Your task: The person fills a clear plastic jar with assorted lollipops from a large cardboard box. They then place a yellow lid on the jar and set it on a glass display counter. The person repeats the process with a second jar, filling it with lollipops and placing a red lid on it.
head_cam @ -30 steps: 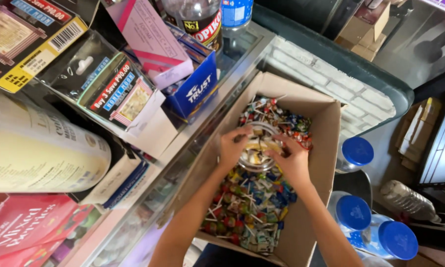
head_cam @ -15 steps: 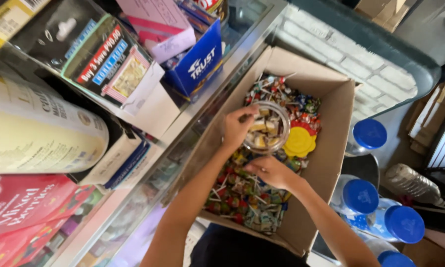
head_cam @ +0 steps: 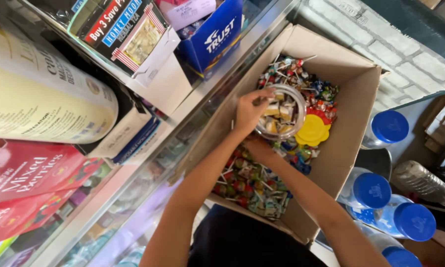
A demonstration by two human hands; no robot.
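Observation:
A clear plastic jar (head_cam: 281, 112) with wrapped sweets inside is held tilted over an open cardboard box (head_cam: 353, 99). My left hand (head_cam: 249, 111) grips the jar at its rim, fingers curled over the edge. The jar's yellow lid (head_cam: 313, 129) lies loose on the heap of wrapped lollipops (head_cam: 254, 185) that fills the box. My right hand (head_cam: 254, 147) is low, just beneath the jar and my left wrist, down among the lollipops. Most of it is hidden, so its fingers do not show.
A glass-fronted shelf unit (head_cam: 148, 163) runs along the left, with a blue carton (head_cam: 217, 34), a cream canister (head_cam: 39, 99) and red boxes (head_cam: 24, 183). Blue-capped water bottles (head_cam: 373, 190) stand to the right of the box. A pale brick ledge (head_cam: 380, 47) lies beyond it.
Both hands were on the closed jar. Now the yellow lid is off and lies on the lollipops, my left hand holds the jar alone, and my right hand has dropped below it.

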